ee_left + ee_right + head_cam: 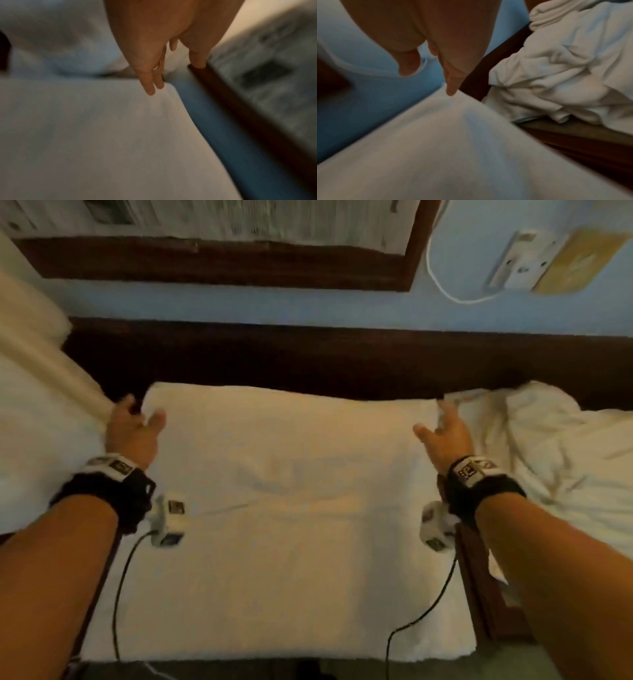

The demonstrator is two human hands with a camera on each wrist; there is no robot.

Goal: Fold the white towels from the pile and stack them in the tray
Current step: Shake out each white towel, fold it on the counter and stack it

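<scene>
A white towel (291,508) lies spread flat in front of me, reaching the table's near edge. My left hand (144,410) is at its far left corner, fingers straight; in the left wrist view the fingertips (150,92) touch that corner of the towel (85,135) and the thumb stands apart. My right hand (433,419) is at the far right corner, one straight fingertip (452,92) on the towel (436,155). Neither hand holds cloth. The crumpled pile of white towels (548,453) (565,67) lies to the right. I cannot make out a tray.
A dark wooden board (342,361) runs behind the towel under a blue wall (308,306) with a white cable (442,282) and socket (513,261). White fabric (30,412) lies at the left. A wooden rim (479,577) separates towel and pile.
</scene>
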